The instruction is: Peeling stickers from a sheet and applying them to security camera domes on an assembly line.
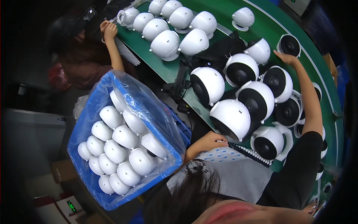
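Observation:
My left hand (207, 144) is closed at the edge of a sheet of small white pads (253, 154), which has a pale, blue-printed backing and lies against my front. My right arm stretches far across the green conveyor, and my right hand (287, 58) has its fingers apart. It is just beside a ball-shaped white device (290, 45) with a round black face; I cannot tell whether they touch. Between my arms stand several more such devices, including a large white one (230, 118) with its black face turned down toward me and another (257, 100) behind it.
A blue crate (123, 203) lined with clear plastic holds many white devices at the left. More white devices (166, 44) stand along the far end of the green conveyor (223, 31). A black bag (220, 50) lies among them. Across at the left, a co-worker's hand (109, 30) is near a similar sheet.

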The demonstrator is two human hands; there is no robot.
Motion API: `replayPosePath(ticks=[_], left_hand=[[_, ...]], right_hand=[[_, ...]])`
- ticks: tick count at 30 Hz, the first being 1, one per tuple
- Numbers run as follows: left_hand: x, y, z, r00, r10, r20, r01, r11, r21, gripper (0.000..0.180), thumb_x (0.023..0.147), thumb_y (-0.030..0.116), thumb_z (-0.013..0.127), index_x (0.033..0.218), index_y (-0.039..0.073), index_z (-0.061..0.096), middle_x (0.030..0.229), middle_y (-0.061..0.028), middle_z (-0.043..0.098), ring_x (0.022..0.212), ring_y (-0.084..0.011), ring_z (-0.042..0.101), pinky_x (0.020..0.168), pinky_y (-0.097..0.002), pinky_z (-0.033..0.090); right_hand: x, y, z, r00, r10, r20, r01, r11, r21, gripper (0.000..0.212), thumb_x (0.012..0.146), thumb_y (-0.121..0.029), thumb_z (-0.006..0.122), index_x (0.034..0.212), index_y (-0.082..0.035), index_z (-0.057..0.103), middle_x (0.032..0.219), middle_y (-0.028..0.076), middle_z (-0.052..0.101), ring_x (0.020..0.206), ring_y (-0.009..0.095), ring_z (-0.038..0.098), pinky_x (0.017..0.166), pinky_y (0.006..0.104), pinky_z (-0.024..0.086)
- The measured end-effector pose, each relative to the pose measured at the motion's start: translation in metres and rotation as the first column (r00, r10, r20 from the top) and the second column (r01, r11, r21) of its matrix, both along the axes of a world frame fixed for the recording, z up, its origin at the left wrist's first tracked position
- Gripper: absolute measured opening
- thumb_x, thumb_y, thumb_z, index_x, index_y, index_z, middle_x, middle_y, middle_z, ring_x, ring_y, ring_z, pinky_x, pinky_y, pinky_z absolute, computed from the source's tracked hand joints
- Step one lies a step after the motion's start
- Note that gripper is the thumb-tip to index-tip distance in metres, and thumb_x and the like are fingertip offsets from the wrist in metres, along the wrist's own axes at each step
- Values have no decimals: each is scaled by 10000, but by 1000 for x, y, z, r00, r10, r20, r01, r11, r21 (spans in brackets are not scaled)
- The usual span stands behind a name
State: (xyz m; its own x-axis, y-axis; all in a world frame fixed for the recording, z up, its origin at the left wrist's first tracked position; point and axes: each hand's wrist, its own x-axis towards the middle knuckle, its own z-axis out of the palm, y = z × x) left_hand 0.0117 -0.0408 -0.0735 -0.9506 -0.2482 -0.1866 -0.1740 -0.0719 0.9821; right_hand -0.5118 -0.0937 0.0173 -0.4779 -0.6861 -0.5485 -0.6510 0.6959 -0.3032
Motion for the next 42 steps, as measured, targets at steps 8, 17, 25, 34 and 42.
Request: replayPosePath(ticks=[8,17,25,34,42], left_hand=[[-3,5,-20,996,60,-64,-52,991,120,243,791,169,662,897,-49,641,785,-83,658,718,-103,579,683,-236,456],[-5,2,14,991,98,88,-115,969,220,213,785,152,660,820,-58,643,764,-46,648,658,-44,509,593,-224,425],[-4,1,23,978,9,209,-34,992,119,274,795,244,651,952,20,662,786,-69,664,699,-86,571,693,-226,447],[4,-3,33,993,62,-96,-97,905,-413,230,803,230,623,931,43,660,712,-162,624,542,-218,593,556,-258,449],[-2,-9,26,998,62,-19,-64,978,-197,237,771,199,642,919,14,653,784,-164,645,699,-282,633,644,-312,477]], right_hand=[[-13,-5,-28,989,-119,93,107,987,118,1082,717,-743,437,1386,37,98,1453,216,108,1354,277,98,1079,379,139],[4,31,-23,991,71,-111,-49,981,190,921,816,-600,437,1346,107,176,1378,298,243,1279,364,287,1029,347,284],[27,-27,57,945,-64,322,91,993,-71,406,819,-235,527,1195,-81,533,1217,134,523,1098,247,503,884,438,412],[8,-100,-7,900,380,214,-364,925,-111,511,772,-173,559,1262,-76,454,1246,143,494,1134,246,441,978,408,323],[-27,-120,-61,706,400,-585,-448,891,68,318,774,-151,575,1072,-42,580,1097,197,579,962,347,558,807,430,471]])
